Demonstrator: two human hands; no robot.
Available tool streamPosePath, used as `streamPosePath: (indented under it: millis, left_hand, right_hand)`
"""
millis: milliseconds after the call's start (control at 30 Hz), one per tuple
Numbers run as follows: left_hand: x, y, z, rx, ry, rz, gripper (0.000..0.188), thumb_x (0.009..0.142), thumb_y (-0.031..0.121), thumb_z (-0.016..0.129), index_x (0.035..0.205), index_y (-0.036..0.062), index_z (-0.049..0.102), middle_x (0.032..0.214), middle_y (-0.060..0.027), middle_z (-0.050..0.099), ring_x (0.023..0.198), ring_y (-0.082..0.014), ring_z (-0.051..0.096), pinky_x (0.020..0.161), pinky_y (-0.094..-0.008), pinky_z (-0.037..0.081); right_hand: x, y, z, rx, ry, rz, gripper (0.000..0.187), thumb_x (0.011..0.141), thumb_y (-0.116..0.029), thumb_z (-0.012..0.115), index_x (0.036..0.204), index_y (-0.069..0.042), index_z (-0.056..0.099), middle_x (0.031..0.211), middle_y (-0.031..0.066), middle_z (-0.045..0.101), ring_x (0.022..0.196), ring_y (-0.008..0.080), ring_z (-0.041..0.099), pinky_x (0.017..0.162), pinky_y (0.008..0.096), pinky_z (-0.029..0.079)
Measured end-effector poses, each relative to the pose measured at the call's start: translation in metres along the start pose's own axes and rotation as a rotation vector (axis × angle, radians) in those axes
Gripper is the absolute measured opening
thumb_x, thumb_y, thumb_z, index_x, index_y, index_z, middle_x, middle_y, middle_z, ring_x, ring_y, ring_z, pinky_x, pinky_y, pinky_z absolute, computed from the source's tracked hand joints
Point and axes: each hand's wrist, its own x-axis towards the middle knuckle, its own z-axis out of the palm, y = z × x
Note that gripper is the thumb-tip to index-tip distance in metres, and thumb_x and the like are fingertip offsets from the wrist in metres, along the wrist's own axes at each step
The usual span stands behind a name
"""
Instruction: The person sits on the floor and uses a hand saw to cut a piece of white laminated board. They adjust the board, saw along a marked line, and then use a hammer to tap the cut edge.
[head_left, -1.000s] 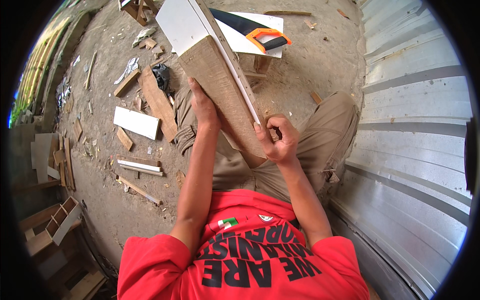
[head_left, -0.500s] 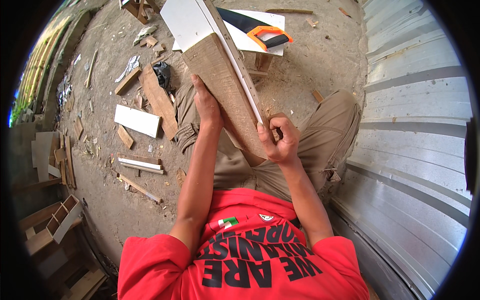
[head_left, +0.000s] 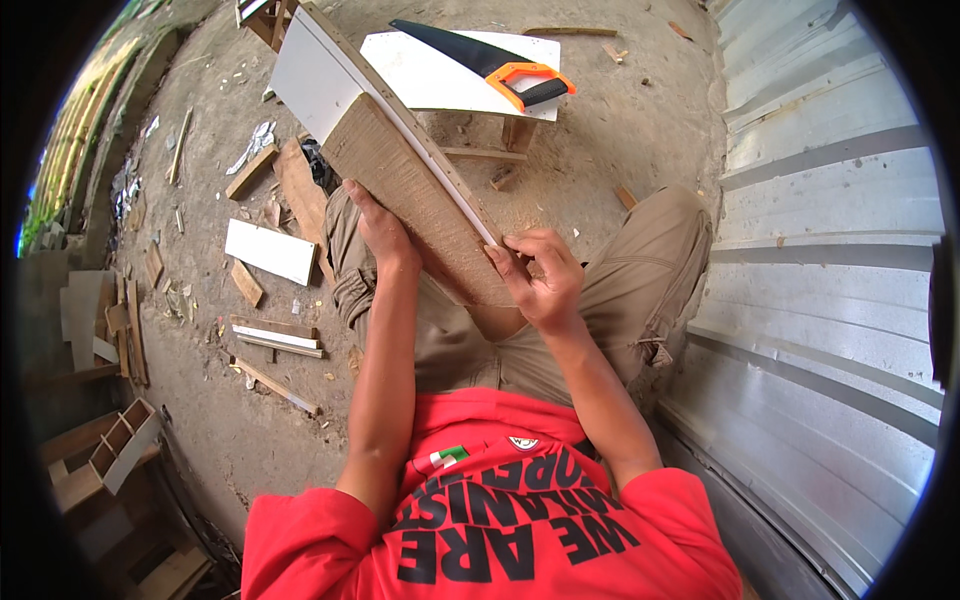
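A long wooden piece slants up and left above my lap. It has a rough brown board (head_left: 400, 190), a white panel (head_left: 312, 85) at its far end, and a narrow white-faced strip (head_left: 425, 152) along its right edge. My left hand (head_left: 387, 230) holds the board's left edge; its thumb shows along the side and the other fingers are hidden beneath. At the near right edge, my right hand (head_left: 548, 278) is closed on the strip's lower end with thumb and fingers. The board's near end rests over my lap.
Beyond the board, a handsaw (head_left: 490, 65) with an orange and black handle lies on a white-topped stool (head_left: 435, 85). Wood offcuts and a white board (head_left: 270, 250) litter the ground at left. A corrugated metal wall (head_left: 820, 240) stands close at right; wooden frames (head_left: 125, 445) sit lower left.
The wooden piece has swung left and a little toward me with both hands, uncovering more of the saw blade and stool. My right fingers have shifted, with the index finger now straighter along the edge.
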Motion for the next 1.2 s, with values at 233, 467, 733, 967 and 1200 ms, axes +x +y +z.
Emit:
streamPosePath:
  millis: [233, 467, 733, 967, 1200]
  left_hand:
    - [-0.004, 0.010, -0.015, -0.118, 0.026, 0.169, 0.087, 0.095, 0.073, 0.034, 0.146, 0.0028, 0.036, 0.139, -0.0147, 0.049, 0.124, -0.0263, 0.051, 0.105, -0.0412, 0.042]
    - [-0.004, 0.012, -0.038, -0.214, 0.036, 0.178, 0.075, 0.098, 0.069, 0.029, 0.149, 0.0136, 0.035, 0.129, -0.0081, 0.053, 0.113, -0.0240, 0.055, 0.100, -0.0401, 0.047]
    - [-0.015, 0.026, -0.042, -0.209, 0.111, 0.210, 0.073, 0.099, 0.068, 0.028, 0.146, 0.0135, 0.038, 0.125, -0.0083, 0.054, 0.108, -0.0245, 0.057, 0.097, -0.0404, 0.049]
    - [-0.032, 0.035, -0.064, -0.230, 0.152, 0.202, 0.071, 0.100, 0.068, 0.029, 0.146, 0.0142, 0.038, 0.122, -0.0058, 0.053, 0.112, -0.0207, 0.054, 0.100, -0.0368, 0.045]
    - [-0.037, 0.037, -0.090, -0.229, 0.341, 0.216, 0.072, 0.100, 0.067, 0.031, 0.144, 0.0107, 0.039, 0.124, -0.0060, 0.053, 0.112, -0.0195, 0.054, 0.099, -0.0352, 0.046]
  right_hand:
    - [0.006, -0.017, 0.007, 0.131, -0.142, 0.020, 0.030, 0.077, -0.008, 0.085, 0.093, -0.003, 0.060, 0.082, 0.0064, 0.060, 0.065, 0.0113, 0.055, 0.059, 0.0238, 0.048]
    - [-0.008, -0.020, 0.015, 0.323, -0.130, 0.119, 0.030, 0.079, -0.006, 0.082, 0.095, -0.003, 0.056, 0.081, 0.0033, 0.059, 0.065, 0.0110, 0.054, 0.062, 0.0255, 0.045]
    - [0.003, -0.023, 0.018, 0.306, -0.197, -0.082, 0.031, 0.080, -0.007, 0.082, 0.095, -0.002, 0.056, 0.084, 0.0085, 0.060, 0.070, 0.0153, 0.057, 0.060, 0.0258, 0.047]
    - [0.000, -0.031, 0.027, 0.367, -0.338, -0.022, 0.029, 0.080, -0.005, 0.081, 0.091, -0.003, 0.054, 0.079, 0.0077, 0.058, 0.063, 0.0154, 0.055, 0.056, 0.0282, 0.046]
    - [0.005, -0.035, 0.042, 0.417, -0.461, -0.054, 0.030, 0.082, -0.008, 0.080, 0.094, -0.004, 0.053, 0.079, 0.0081, 0.056, 0.063, 0.0155, 0.055, 0.055, 0.0277, 0.046]
